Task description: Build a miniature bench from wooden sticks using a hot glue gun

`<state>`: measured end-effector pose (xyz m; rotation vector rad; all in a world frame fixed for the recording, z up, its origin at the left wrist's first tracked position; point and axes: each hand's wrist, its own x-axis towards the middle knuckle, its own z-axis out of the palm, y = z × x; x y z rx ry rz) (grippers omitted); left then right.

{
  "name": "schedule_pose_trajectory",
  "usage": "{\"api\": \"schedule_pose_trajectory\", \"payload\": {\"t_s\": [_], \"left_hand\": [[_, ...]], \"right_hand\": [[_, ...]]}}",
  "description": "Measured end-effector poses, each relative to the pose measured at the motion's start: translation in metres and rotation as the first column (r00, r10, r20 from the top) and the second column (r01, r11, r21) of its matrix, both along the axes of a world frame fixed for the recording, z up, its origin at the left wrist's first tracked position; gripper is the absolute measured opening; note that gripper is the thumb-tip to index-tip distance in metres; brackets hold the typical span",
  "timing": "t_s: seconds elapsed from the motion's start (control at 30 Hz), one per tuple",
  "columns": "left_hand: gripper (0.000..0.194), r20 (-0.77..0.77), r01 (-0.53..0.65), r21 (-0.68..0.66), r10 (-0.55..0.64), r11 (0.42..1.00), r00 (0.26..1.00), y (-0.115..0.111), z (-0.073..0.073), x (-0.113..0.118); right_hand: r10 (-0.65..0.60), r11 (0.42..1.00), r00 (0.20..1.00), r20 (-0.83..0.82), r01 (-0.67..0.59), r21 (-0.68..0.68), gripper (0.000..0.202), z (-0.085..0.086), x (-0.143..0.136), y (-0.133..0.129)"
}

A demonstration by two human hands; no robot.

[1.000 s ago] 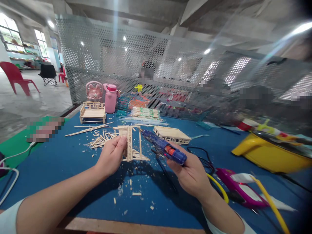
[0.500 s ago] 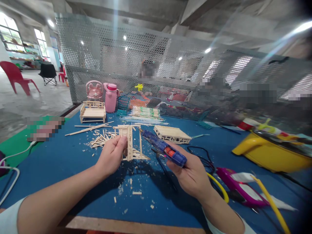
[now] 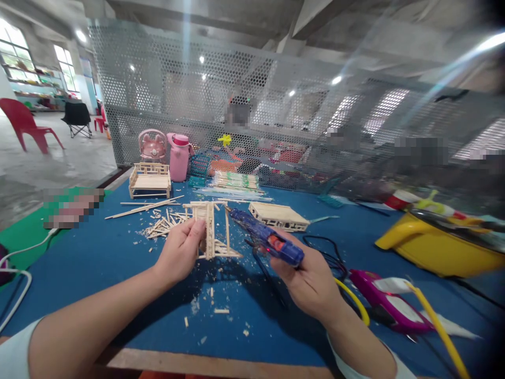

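My left hand [image 3: 182,246] is closed on a small wooden stick frame [image 3: 210,231], thumb on top, holding it up above the table. My right hand [image 3: 307,279] wraps round a blue hot glue gun [image 3: 262,232] with an orange part in its side. The gun's nozzle points left and is at the frame's upper right corner; whether it touches the wood I cannot tell. Beneath the frame, wood bits [image 3: 221,311] and glue flecks are scattered over the blue table [image 3: 158,316].
A pile of short sticks [image 3: 163,225] lies behind my left hand. Farther back are a finished-looking stick model [image 3: 150,181], a pink bottle [image 3: 180,160] and packs of sticks [image 3: 235,181]. To the right are a flat stick model [image 3: 279,217], a purple device [image 3: 390,305] and a yellow pot [image 3: 442,247].
Both hands stay nearly in place. The orange part in the glue gun's side looks different, and the gun has shifted very slightly at its rear.
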<state>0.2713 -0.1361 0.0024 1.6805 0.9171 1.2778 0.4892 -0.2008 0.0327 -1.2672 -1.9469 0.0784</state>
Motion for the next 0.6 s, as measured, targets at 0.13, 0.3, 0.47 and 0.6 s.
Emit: {"api": "schedule_pose_trajectory", "payload": {"t_s": [0.13, 0.3, 0.47, 0.6], "left_hand": [[0.043, 0.013, 0.015, 0.001, -0.015, 1.0, 1.0, 0.001, -0.002, 0.001], [0.043, 0.034, 0.005, 0.001, -0.005, 1.0, 0.999, 0.005, 0.0, -0.002], [0.04, -0.012, -0.059, 0.067, 0.06, 0.996, 0.998, 0.009, 0.001, -0.004], [0.039, -0.026, -0.064, 0.053, 0.066, 0.997, 0.997, 0.003, 0.0, -0.001]], "right_hand": [[0.006, 0.994, 0.989, -0.147, -0.023, -0.11, 0.046, 0.007, 0.0, -0.003], [0.005, 0.979, 0.908, -0.419, -0.089, -0.182, 0.04, 0.012, -0.001, -0.012], [-0.149, 0.988, 0.953, -0.265, 0.131, -0.085, 0.032, 0.014, -0.006, -0.02], [-0.178, 0.984, 0.976, -0.125, 0.18, 0.006, 0.031, 0.021, -0.011, -0.024]]}}
